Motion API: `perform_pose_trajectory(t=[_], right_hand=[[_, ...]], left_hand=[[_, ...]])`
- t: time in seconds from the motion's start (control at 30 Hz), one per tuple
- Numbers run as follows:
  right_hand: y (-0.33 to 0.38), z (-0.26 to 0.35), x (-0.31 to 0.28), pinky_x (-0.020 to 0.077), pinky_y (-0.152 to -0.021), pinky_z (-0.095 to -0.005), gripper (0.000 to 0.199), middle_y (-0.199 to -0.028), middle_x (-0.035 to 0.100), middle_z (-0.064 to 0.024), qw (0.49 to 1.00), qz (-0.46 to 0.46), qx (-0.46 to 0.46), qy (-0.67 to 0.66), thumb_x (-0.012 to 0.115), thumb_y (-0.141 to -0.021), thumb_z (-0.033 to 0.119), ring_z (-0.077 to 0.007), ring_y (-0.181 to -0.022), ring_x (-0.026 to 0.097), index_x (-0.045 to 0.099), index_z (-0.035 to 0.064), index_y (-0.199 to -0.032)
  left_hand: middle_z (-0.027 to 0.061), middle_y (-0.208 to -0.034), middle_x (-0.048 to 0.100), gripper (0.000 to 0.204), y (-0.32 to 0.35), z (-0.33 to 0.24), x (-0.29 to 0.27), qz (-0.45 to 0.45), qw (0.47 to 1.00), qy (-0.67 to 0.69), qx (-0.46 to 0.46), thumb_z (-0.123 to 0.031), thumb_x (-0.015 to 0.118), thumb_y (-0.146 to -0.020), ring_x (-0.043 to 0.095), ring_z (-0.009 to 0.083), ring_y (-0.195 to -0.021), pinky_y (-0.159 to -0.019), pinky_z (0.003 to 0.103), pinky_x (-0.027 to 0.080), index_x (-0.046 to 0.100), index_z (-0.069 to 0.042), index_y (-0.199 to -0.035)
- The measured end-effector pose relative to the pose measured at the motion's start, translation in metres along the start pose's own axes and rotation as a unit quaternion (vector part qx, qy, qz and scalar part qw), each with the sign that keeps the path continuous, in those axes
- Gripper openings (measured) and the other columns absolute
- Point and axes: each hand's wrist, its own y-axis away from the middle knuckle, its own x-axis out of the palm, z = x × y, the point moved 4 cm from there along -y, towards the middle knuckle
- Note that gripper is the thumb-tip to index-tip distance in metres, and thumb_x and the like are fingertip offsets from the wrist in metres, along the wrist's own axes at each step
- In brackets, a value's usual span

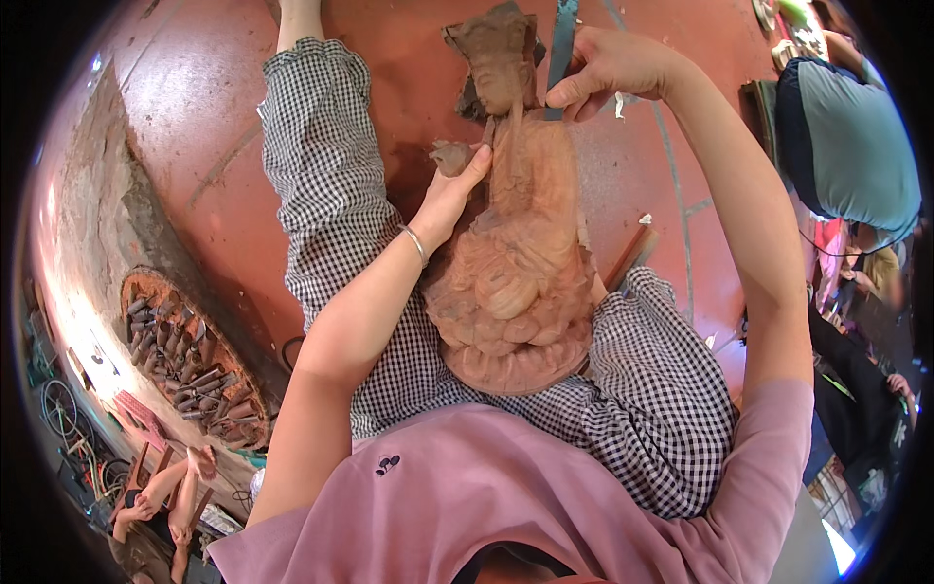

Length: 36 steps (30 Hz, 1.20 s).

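A carved reddish-brown wooden statue (516, 258) of a seated figure with a tall headpiece lies across my lap, its head away from me and its rounded base towards me. My left hand (455, 200) is closed round the statue's left edge near the shoulder, thumb on the wood, beside a small protruding knob. In my right hand (613, 73) is a flat, narrow blue-grey strip-shaped tool (561, 44), pinched between thumb and fingers. Its lower end meets the statue beside the neck. Whether it is a file or a blade cannot be made out.
A worn log (92, 209) runs along the left, with a hollow holding several short dark tools (190, 365). Red tiles (209, 58) cover the floor. A stick-like wooden piece (630, 255) lies by my right knee. Other people (846, 146) sit at right and lower left.
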Motion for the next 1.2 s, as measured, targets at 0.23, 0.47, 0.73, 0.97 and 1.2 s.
perform_pose_trajectory(t=[0.23,0.47,0.73,0.97,1.2], right_hand=[[0.004,0.005,0.003,0.0608,-0.074,-0.0304,0.038,-0.09,0.071,-0.0076,0.998,0.017,-0.041,0.053,0.083,-0.081,0.03,-0.0184,-0.083,0.072,0.068,0.0007,-0.1],[0.005,0.011,0.002,0.0615,-0.076,-0.0312,0.041,-0.09,0.072,-0.0081,0.998,-0.024,-0.052,-0.039,0.085,-0.079,0.029,-0.0181,-0.085,0.072,0.069,-0.0002,-0.103],[-0.01,0.008,-0.005,0.0619,-0.076,-0.0321,0.041,-0.092,0.072,-0.0092,0.999,0.004,-0.003,0.05,0.086,-0.078,0.028,-0.0195,-0.085,0.073,0.07,-0.0022,-0.101],[-0.002,0.043,0.008,0.0627,-0.076,-0.0335,0.04,-0.092,0.072,-0.0106,0.982,0.019,0.01,0.189,0.084,-0.081,0.026,-0.0211,-0.084,0.073,0.07,-0.0059,-0.101],[-0.001,0.043,0.01,0.063,-0.074,-0.0354,0.043,-0.087,0.071,-0.0121,0.987,0.004,-0.03,0.159,0.083,-0.082,0.026,-0.021,-0.079,0.073,0.066,-0.0093,-0.1]], left_hand=[[0.0111,-0.14,0.051,0.084,0.01,-0.001,0.006,-0.011,1.0,0.012,-0.006,-0.061,0.066,-0.091,0.044,0.0199,-0.132,-0.113,0.034,0.031,0.045,0.002,-0.142],[0.0098,-0.148,0.044,0.085,-0.001,-0.001,-0.002,0.017,1.0,-0.016,-0.006,-0.059,0.062,-0.094,0.039,0.0214,-0.137,-0.116,0.035,0.029,0.034,0.0,-0.149],[0.0104,-0.144,0.047,0.085,0.003,-0.005,0.003,0.004,1.0,0.01,-0.004,-0.059,0.065,-0.092,0.042,0.0208,-0.135,-0.115,0.034,0.03,0.038,0.002,-0.146],[0.0121,-0.141,0.051,0.083,0.004,-0.006,0.001,-0.013,1.0,0.018,0.016,-0.059,0.067,-0.091,0.044,0.021,-0.133,-0.114,0.033,0.032,0.045,0.004,-0.141],[0.0119,-0.14,0.052,0.08,0.001,-0.003,0.002,-0.011,1.0,0.026,0.014,-0.056,0.067,-0.092,0.046,0.0204,-0.131,-0.113,0.033,0.033,0.046,0.004,-0.14]])
